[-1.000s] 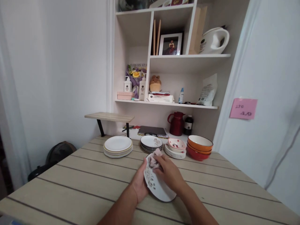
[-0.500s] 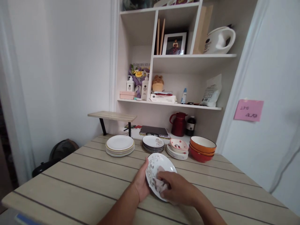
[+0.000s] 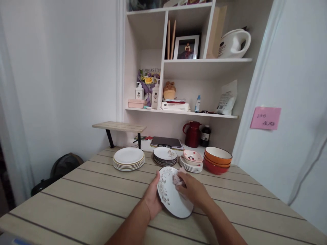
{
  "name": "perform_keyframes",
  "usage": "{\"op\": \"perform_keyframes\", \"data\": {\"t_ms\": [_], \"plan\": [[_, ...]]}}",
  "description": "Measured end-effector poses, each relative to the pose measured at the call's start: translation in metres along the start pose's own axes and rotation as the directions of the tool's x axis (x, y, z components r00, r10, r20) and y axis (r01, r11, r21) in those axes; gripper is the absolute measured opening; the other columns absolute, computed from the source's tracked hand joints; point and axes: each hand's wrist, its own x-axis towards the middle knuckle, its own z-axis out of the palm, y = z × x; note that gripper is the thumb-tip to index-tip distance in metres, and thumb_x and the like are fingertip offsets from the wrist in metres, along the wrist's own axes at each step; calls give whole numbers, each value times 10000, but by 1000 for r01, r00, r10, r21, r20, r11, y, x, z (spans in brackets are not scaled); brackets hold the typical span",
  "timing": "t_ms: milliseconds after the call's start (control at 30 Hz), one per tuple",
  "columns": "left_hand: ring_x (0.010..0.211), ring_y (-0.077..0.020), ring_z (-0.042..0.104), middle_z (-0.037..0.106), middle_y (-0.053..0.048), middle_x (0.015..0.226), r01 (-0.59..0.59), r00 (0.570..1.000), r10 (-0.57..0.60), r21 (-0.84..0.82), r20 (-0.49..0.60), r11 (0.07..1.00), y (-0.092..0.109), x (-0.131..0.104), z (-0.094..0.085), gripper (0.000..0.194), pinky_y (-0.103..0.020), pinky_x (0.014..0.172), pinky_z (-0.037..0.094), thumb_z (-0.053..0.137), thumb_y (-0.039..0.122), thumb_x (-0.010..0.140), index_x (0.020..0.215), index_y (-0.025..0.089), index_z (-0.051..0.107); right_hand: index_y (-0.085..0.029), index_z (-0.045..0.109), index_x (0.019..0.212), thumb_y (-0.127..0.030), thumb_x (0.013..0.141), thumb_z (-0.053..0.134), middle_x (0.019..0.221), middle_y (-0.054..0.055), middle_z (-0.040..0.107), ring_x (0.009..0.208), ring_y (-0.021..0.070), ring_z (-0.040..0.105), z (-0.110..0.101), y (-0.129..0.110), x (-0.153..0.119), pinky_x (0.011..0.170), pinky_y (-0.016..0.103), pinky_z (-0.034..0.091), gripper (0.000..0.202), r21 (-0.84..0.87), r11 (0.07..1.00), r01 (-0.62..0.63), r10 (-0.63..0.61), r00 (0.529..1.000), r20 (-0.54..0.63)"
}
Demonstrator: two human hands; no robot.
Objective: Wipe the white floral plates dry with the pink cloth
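A white plate with a floral pattern and dark rim point(image 3: 173, 201) is tilted above the wooden table point(image 3: 102, 194). My left hand point(image 3: 153, 197) grips its left edge, the thumb at the rim and the other fingers hidden behind it. Bunched in the fingers of my right hand point(image 3: 191, 189) is a pale pinkish cloth point(image 3: 176, 179), pressed on the plate's upper right part. Just beyond the held plate stands a stack of dark-rimmed floral plates point(image 3: 165, 154).
White plates point(image 3: 128, 156) are stacked at the left. Right of centre, a small pink bowl point(image 3: 192, 157) sits on small plates point(image 3: 190, 166), beside orange and red bowls point(image 3: 217, 158). Behind are a low riser point(image 3: 119, 127), a laptop point(image 3: 166, 142), a red jug point(image 3: 192, 135) and a dark bottle point(image 3: 205, 136).
My right hand and the cloth have moved up across the plate, from its lower middle to its upper right. My left hand still holds the plate. The view has shifted slightly.
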Motion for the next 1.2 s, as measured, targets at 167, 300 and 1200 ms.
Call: {"op": "perform_keyframes", "data": {"t_ms": [167,300,1200], "plan": [[1129,-305,582,657,-132,1183,1,1000,-1,4,-26,1000,-1,0,1,646,-426,1014,348,490,574,839,1321,146,504,-228,615,912,-246,639,623,893,20,661,780,180,561,-16,-2,-18,638,259,323,273,49,994,100,-109,965,240],[1086,-306,605,680,-145,1129,-3,999,4,4,-34,1000,-1,1,-2,634,-426,989,373,496,572,838,1284,123,537,-244,608,964,-275,615,663,902,-5,648,765,167,541,-18,-20,-28,618,245,335,355,217,957,193,-257,911,322],[1099,-319,598,673,-163,1138,28,999,-28,22,-15,999,1,-1,2,697,-436,989,371,478,619,821,1297,112,522,-234,638,878,-277,646,638,816,-19,652,715,150,542,-20,-14,-31,615,235,341,236,192,960,202,-261,894,363]]}}
